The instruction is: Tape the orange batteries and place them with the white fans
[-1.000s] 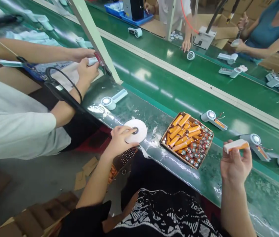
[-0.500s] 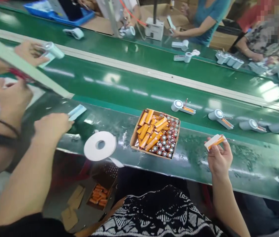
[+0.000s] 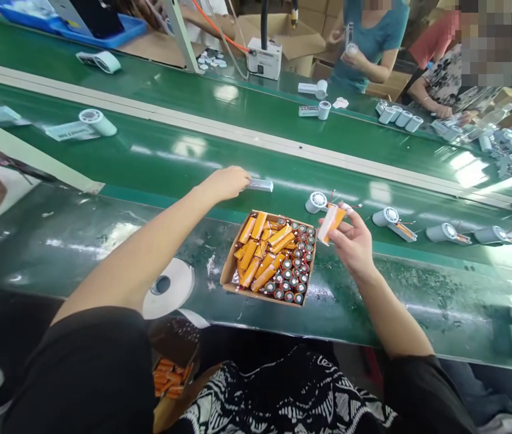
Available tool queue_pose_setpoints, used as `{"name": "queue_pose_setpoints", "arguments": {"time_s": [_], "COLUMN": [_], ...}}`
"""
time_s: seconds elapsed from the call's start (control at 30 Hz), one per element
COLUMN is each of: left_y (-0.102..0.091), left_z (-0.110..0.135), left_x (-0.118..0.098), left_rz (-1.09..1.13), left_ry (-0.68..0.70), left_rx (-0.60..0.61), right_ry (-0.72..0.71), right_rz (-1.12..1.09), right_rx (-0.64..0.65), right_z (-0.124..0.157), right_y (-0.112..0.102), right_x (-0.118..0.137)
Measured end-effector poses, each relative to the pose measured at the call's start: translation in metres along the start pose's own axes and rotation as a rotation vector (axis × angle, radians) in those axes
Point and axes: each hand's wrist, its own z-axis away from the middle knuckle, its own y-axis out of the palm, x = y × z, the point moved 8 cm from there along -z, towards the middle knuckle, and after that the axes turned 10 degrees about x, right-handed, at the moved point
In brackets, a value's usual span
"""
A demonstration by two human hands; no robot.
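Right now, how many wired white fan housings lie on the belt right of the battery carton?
4, in a row: first housing beside the right hand, second housing, third housing, fourth housing nearest the right edge. More may be hidden.

Head-worn view, close above and behind the left hand (image 3: 225,183) and right hand (image 3: 351,241), angled forward and down across a green conveyor belt (image 3: 192,141).

Green conveyor belt (image 3: 350,307) | cardboard tray (image 3: 226,280) of orange battery cells (image 3: 256,241) | white tape roll (image 3: 176,289) | white fan housings (image 3: 389,217)
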Motion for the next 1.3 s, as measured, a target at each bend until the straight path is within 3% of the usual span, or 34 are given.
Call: {"name": "queue_pose_setpoints", "arguments": {"time_s": [0.13,0.3,0.53,0.77,1.0,1.1,1.3], "left_y": [0.005,0.005,0.007,0.002,0.005,0.001,-0.006], "left_z": [-0.014,-0.012,-0.025,-0.033,-0.038,-0.044,-0.057], "left_x": [-0.007,-0.022,-0.007,-0.017,-0.032,-0.031,-0.036], "left_rz": [-0.012,-0.05,0.037,0.071,0.056,0.046,0.075], "left_ry": [-0.06,0.008,-0.126,-0.129,-0.057,-0.102,-0.11], "left_rx": [0.043,0.03,0.089,0.039,0.006,0.03,0.052], "right_ry": [0.013,-0.019,-0.01,-0.028,-0.134,-0.133,-0.103], "right_rz": [0.047,0.121,0.438,0.834,1.348,1.401,1.329], "right_rx": [0.188,0.289,0.35,0.421,0.592,0.628,0.522], "right_z": [-0.045,-0.109,-0.176,-0.188,-0.179,-0.177,-0.179], "right_y": [0.027,0.043,0.058,0.065,0.071,0.072,0.061], "right_x": [-0.001,-0.019,-0.063,-0.079,-0.089,-0.09,-0.082]}}
